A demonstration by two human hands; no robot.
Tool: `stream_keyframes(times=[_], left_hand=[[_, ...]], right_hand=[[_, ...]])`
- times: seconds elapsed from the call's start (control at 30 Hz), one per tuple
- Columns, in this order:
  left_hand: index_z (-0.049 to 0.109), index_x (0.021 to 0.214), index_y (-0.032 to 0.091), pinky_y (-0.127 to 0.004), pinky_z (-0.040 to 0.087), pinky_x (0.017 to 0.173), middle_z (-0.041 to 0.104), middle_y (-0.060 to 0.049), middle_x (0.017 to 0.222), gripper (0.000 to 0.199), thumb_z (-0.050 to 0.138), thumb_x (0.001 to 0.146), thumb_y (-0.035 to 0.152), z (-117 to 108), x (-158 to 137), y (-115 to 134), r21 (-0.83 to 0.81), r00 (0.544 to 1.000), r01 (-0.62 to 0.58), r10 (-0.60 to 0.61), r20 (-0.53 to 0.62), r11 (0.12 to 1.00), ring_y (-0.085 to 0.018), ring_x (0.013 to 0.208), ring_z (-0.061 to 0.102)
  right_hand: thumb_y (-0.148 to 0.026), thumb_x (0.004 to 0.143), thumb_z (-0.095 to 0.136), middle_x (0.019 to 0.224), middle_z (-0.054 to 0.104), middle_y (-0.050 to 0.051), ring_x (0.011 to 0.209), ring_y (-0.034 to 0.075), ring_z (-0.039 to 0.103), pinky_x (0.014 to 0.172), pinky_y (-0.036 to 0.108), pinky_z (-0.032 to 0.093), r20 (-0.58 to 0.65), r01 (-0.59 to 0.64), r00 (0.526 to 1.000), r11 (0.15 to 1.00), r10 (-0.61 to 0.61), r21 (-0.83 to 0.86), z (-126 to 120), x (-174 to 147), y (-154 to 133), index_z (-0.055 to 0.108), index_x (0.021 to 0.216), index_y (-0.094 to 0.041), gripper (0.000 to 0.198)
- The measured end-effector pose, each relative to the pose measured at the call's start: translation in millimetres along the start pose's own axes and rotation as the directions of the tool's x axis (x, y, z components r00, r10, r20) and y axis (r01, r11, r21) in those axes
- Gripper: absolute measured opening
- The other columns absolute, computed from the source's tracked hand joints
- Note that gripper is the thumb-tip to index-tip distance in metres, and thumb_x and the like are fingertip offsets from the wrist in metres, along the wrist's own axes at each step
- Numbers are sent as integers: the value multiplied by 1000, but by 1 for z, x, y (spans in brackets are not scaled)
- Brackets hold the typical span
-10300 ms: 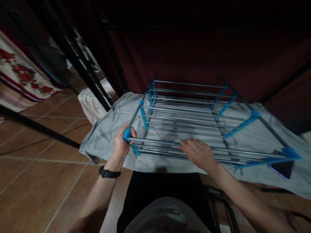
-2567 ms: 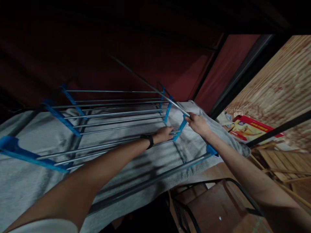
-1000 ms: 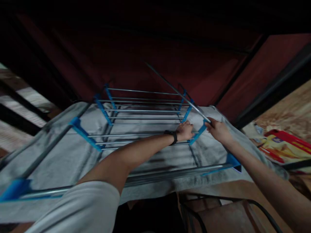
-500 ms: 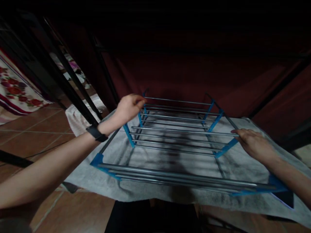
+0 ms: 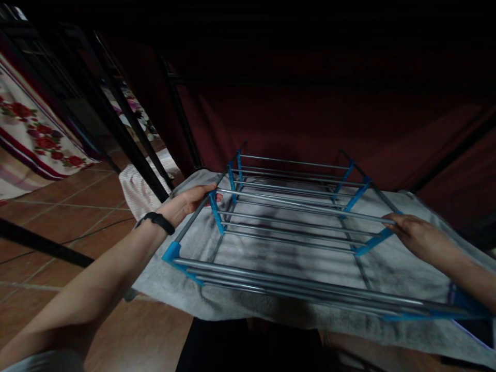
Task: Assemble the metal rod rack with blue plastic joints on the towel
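Note:
A rack of grey metal rods and blue plastic brackets, much like a shoe rack, lies on a grey cloth point(image 5: 279, 258). My left hand point(image 5: 197, 199), with a black band on its wrist, closes around the left end of a metal rod point(image 5: 302, 205) at the top of a blue bracket point(image 5: 217, 214). At the rod's other end, my right hand point(image 5: 411, 230) grips it just above the right blue bracket point(image 5: 374, 242). That right end appears apart from its bracket. Nearest me runs another bundle of rods point(image 5: 294, 281) between blue end pieces.
Dark red fabric point(image 5: 294, 119) hangs behind the rack. Black metal posts point(image 5: 127, 150) stand at the left, near a striped white cloth point(image 5: 134, 186) and a floral cloth point(image 5: 42, 137). Brown tiles point(image 5: 70, 206) cover the floor. A dark flat object point(image 5: 478, 330) lies at the lower right.
My left hand has come down from above the rack onto the rod's left end, which now sits at the bracket top. My right hand still holds the right end. The view has shifted slightly.

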State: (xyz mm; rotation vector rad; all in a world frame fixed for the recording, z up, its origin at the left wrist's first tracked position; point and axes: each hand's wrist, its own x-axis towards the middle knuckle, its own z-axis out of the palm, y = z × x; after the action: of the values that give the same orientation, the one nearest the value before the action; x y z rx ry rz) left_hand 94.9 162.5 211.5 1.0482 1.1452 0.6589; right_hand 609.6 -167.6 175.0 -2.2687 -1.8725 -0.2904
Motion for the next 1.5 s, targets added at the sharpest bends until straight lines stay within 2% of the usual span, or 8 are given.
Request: stream_keyframes(times=[0.2,0.37,0.53,0.73,0.97,1.07,1.37,1.5], left_hand=[[66,97,12,-20,51,52,69,-7,76,16,57,86,21,-3,5,-4,68,999,-41,41,-4,997,-15,65,66],[67,97,12,-21,52,53,69,-8,75,19,64,80,19,-8,11,-8,61,998,-59,57,32,996,-15,63,66],[68,91,11,-21,52,53,69,-7,74,17,66,76,17,-10,13,-10,16,998,-41,40,37,999,-14,58,63],[69,93,10,-21,52,52,68,-7,73,19,66,76,18,-10,14,-11,37,996,-87,87,11,995,-14,59,63],[69,92,13,-24,54,53,68,-6,76,19,68,73,14,-8,11,-13,-6,995,-94,94,38,996,-16,60,64],[70,91,12,-23,55,54,68,-8,77,17,66,75,17,-9,14,-13,28,995,-97,97,18,995,-18,65,66],[70,86,16,-19,45,46,69,-6,88,17,66,72,23,-10,19,-14,126,989,-142,146,-20,982,-16,67,67],[71,85,15,-19,43,50,67,-3,81,17,64,73,24,-7,17,-13,152,987,-145,153,-40,978,-14,65,62]], right_hand=[[-35,91,42,112,65,13,100,25,63,90,36,47,-36,31,999,999,-32,-32,-3,-8,-2,59,112,-25,29],[-39,95,32,106,67,10,100,25,63,92,38,48,-15,104,994,994,-105,-39,0,-5,-7,61,112,-21,38],[-41,95,33,108,67,8,100,24,63,92,37,48,-25,97,995,995,-98,-33,3,-5,0,59,117,-20,40],[-39,94,33,106,67,11,99,25,63,91,37,48,-30,81,996,996,-82,-29,1,-5,-4,59,116,-21,39],[-40,92,36,106,66,13,97,25,64,88,36,48,-31,57,998,998,-56,22,-1,-4,-9,59,114,-24,35],[-40,92,37,107,66,14,98,25,63,89,37,47,-36,61,998,997,-60,37,-1,-4,-9,59,114,-25,35],[-39,93,34,110,66,12,101,25,63,91,38,47,-36,98,995,995,-98,5,-2,-6,-8,58,118,-23,37],[-38,95,32,113,66,11,103,25,62,94,38,47,-48,115,992,993,-115,-18,-3,-7,-10,58,118,-20,40]])
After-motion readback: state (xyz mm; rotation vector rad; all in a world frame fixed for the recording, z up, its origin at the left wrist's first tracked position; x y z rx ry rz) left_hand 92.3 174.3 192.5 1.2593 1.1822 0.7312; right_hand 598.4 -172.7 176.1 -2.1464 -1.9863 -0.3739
